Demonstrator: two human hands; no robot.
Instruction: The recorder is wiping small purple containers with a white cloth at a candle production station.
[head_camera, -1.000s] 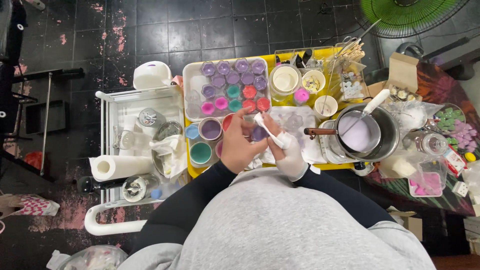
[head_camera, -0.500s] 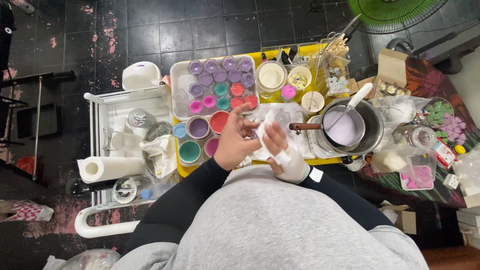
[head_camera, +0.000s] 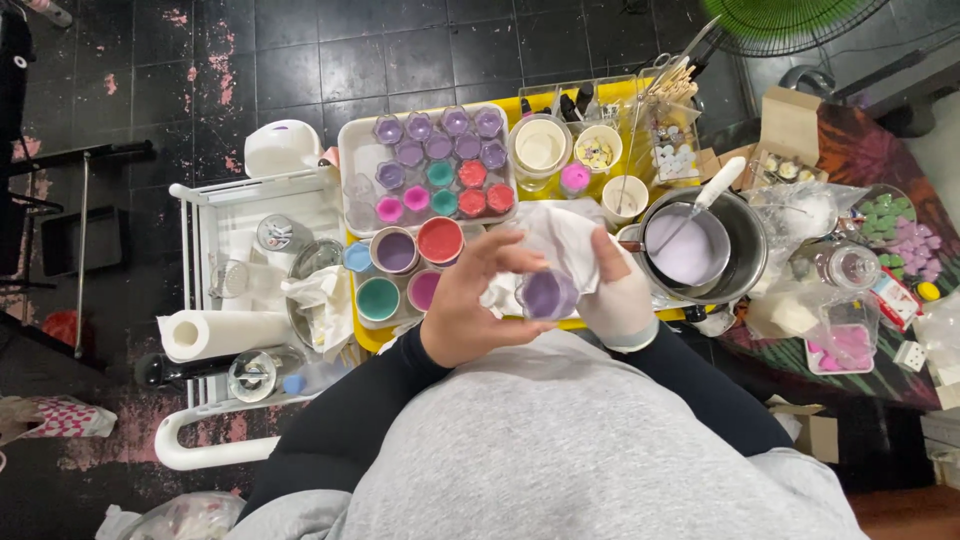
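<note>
Left hand (head_camera: 470, 305) grips a purple cup (head_camera: 547, 295); right hand (head_camera: 612, 290) clutches a cloth (head_camera: 560, 235) against it. Risk: tilting may spill contents; pressure may dislodge the cup.

A yellow table (head_camera: 372, 338) carries most of the things. On it lies a white tray (head_camera: 352, 150) with small cups of purple, pink, teal and red filling. In front of the tray stand four bigger cups (head_camera: 405, 265) (one purple, one red, one teal, one pink). To the right stands a metal pot (head_camera: 745, 240) with pale purple liquid and a white spoon. Beside the table, a white cart (head_camera: 190, 300) holds a paper towel roll (head_camera: 215, 333), glass jars and crumpled paper. The floor (head_camera: 240, 60) is of dark tiles.
</note>
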